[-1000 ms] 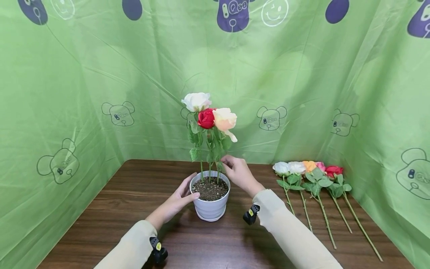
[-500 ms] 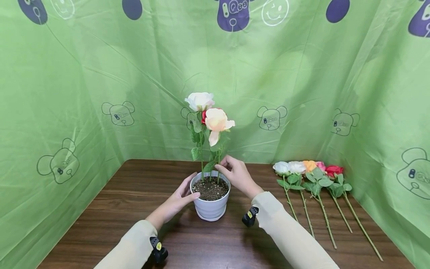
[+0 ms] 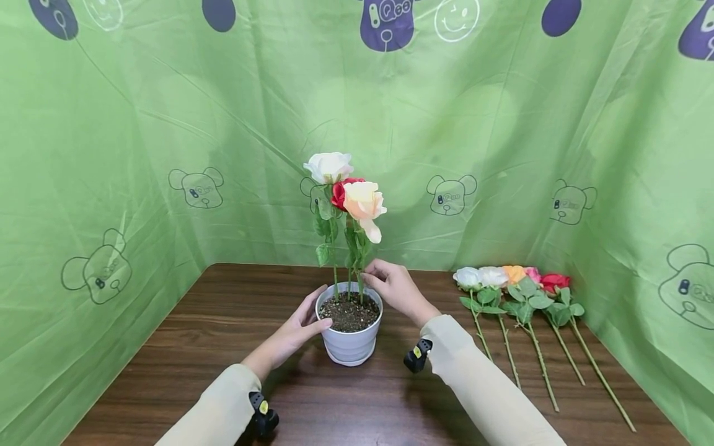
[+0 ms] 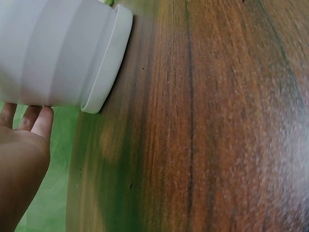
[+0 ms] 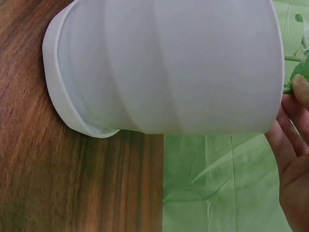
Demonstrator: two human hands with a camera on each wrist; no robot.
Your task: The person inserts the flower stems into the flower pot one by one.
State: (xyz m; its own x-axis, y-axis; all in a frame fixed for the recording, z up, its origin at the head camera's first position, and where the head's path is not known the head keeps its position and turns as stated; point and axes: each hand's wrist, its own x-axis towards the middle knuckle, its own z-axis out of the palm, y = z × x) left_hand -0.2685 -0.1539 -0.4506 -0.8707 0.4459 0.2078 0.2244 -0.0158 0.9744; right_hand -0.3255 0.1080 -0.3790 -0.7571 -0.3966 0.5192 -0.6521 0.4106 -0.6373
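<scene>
The pot (image 3: 350, 347) is standing upright on the surface (image 3: 195, 334), roughly midway between its left and right edges, with a saucer (image 5: 52, 77) sitting under its base. The left hand (image 3: 294, 333) is gripping the pot's side, its thumb resting at the rim and its fingertips touching the outer wall. The right hand (image 3: 397, 290) is pinching the stem of the peach rose (image 3: 364, 199) just above the rim. Dark soil (image 3: 348, 317) is lying inside the pot (pale specks are dotting it), and three stems are rising from it: the peach rose is partly covering the red rose (image 3: 339, 196), while the white rose (image 3: 328, 167) is standing highest, to their left.

Near the right edge, five loose roses (image 3: 493, 277) are lying with blooms toward the back edge and stems running frontward; from the left, they are showing white, white, orange, pink and red. Green cloth (image 3: 251, 93) is hanging beyond the back edge. Both pale sleeves (image 3: 480, 378) are carrying black wrist cameras (image 3: 417, 356).
</scene>
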